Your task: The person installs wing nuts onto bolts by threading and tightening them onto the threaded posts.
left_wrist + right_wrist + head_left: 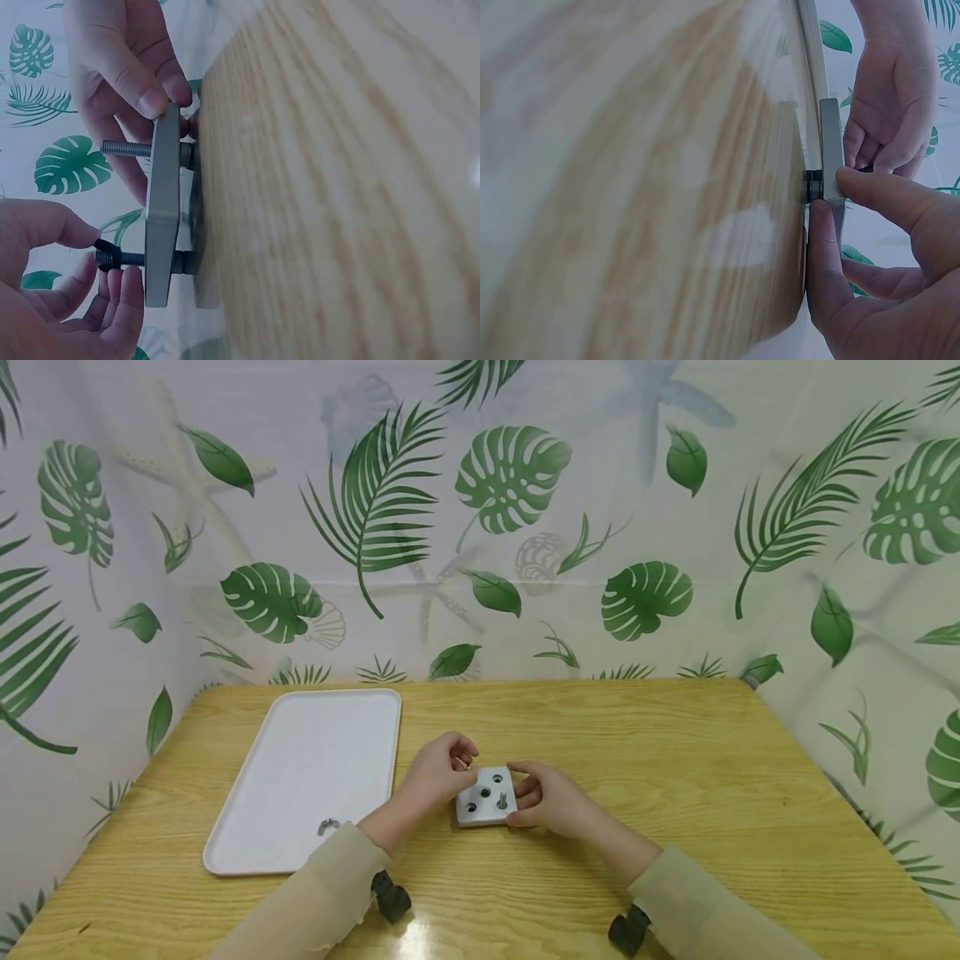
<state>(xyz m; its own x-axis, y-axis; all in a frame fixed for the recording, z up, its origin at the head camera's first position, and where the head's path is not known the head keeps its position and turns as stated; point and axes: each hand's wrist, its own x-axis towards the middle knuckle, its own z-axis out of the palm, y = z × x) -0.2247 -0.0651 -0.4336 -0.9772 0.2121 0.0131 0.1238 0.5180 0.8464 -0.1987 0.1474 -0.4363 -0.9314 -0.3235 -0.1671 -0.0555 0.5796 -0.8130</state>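
Note:
A square metal plate (486, 810) with several holes stands slightly raised above the wooden table. My right hand (555, 802) grips its right edge between thumb and fingers. A threaded bolt (126, 148) sticks up through the plate near that hand, its head on the underside. At the plate's far left corner, my left hand (438, 772) pinches a dark wing nut (109, 256) on a second bolt's threaded end. In the head view the left fingers hide that nut. The right wrist view shows the right thumb on top of the plate and a finger beneath it.
A white tray (322, 752) lies on the table (637, 735) to the left, with a silver wing nut (327, 825) near its front right corner, beside the left sleeve. A leaf-patterned cloth (480, 543) hangs behind the table and at its sides.

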